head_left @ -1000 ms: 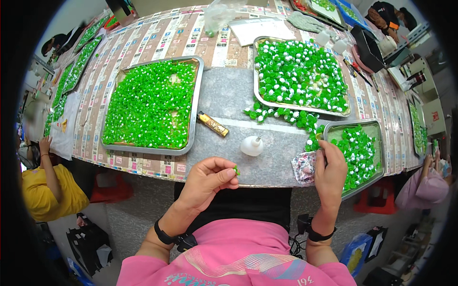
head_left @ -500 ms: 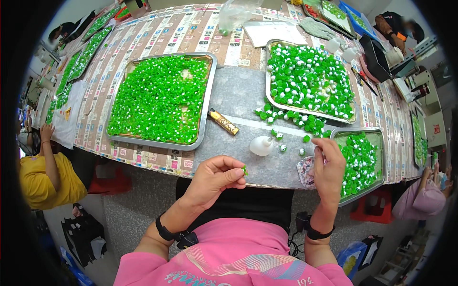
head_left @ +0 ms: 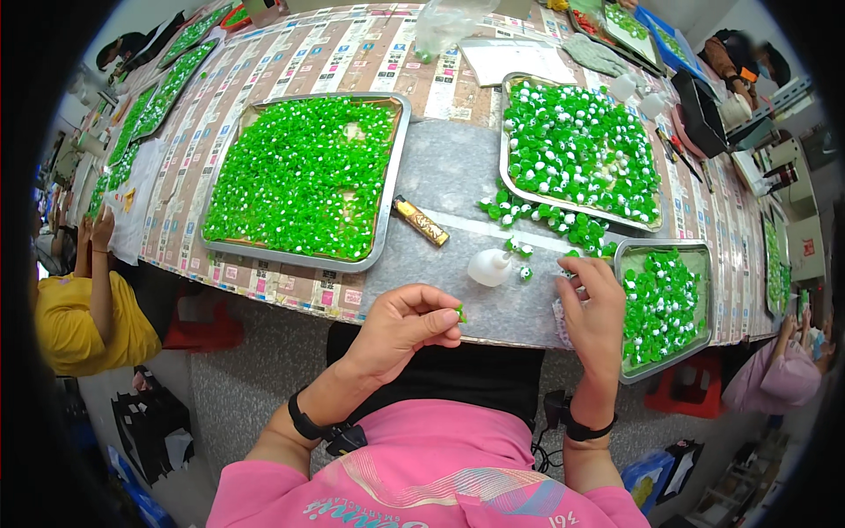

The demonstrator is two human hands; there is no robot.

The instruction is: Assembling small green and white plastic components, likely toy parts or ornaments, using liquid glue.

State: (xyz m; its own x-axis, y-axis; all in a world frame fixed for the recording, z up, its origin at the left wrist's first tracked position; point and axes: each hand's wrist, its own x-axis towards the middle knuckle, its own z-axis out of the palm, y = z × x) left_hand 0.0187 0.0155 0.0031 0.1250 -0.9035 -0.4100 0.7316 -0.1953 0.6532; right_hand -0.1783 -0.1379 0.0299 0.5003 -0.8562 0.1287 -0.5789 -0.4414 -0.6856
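My left hand (head_left: 409, 327) is closed in a pinch on a small green piece (head_left: 462, 313), held over the table's near edge. My right hand (head_left: 594, 310) reaches down to the grey mat (head_left: 440, 176), thumb and fingers bent together around a tiny bit that they mostly hide. Just left of it stands a small white squeeze bottle (head_left: 489, 267) with a narrow tip. A loose green-and-white eyeball piece (head_left: 525, 275) lies between bottle and hand. Beside my right hand is a small tray (head_left: 707, 304) of such pieces. A patterned cloth (head_left: 559, 324) shows partly beneath my right wrist.
A large tray (head_left: 387, 207) of green pieces stands left; another tray (head_left: 504, 145) of eyeball pieces is far right, with a spilled cluster (head_left: 585, 231) before it. A gold-and-black lighter (head_left: 421, 221) lies mid-mat. Behind are a glove (head_left: 595, 55) and black bin (head_left: 700, 110). Co-workers sit on both sides.
My right hand has moved slightly left and lower, its fingers now covering the spot where loose pieces lay. My left hand keeps its pinch, barely shifted. The view has shifted slightly.
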